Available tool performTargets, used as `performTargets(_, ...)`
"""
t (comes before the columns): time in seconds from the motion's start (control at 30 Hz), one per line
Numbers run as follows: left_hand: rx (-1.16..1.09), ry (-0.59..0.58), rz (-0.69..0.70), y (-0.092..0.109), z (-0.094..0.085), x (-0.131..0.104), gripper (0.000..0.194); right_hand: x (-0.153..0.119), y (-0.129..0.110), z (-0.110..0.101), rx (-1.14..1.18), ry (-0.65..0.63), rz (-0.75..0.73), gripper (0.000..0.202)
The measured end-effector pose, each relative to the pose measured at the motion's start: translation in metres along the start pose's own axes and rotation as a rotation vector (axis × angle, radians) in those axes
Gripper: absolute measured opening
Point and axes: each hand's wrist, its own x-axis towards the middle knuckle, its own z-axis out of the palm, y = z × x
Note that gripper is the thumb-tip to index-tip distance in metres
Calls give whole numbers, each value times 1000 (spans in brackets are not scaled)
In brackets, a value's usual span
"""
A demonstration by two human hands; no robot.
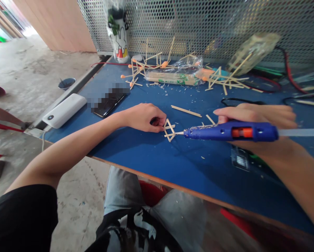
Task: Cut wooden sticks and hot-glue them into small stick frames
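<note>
Gripping a glue gun (pixel 211 132), right hand (pixel 253 114) half-hidden behind it; left hand (pixel 145 118) pinching a stick frame (pixel 171 126).

Grey concrete floor (pixel 41 70) — perforated panel (pixel 193 21)

On our worktop (pixel 146 154) we see a stick frame (pixel 169 134) before a stick packet (pixel 172 78), and a power bank (pixel 65 111) at the left edge.
</note>
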Motion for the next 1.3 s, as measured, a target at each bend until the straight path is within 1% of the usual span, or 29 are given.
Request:
performTargets(0.3,5,-2,2,-1,0,0,15,-3,2,-1,-6,-12,2,15)
performTargets(0.5,-1,1,6,0,0,0,14,1,0,-3,9,-24,7,11)
performTargets(0.73,-10,-2,27,-2,0,0,14,4,0,-4,-19,-24,2,17)
performTargets(1.07,-21,-15,15,-2,-1,-1,12,4,0,-4,-4,-28,-22,10)
performTargets(1.3,-26,-18,28,-3,-1,-1,12,4,0,-3,-5,-23,-24,12)
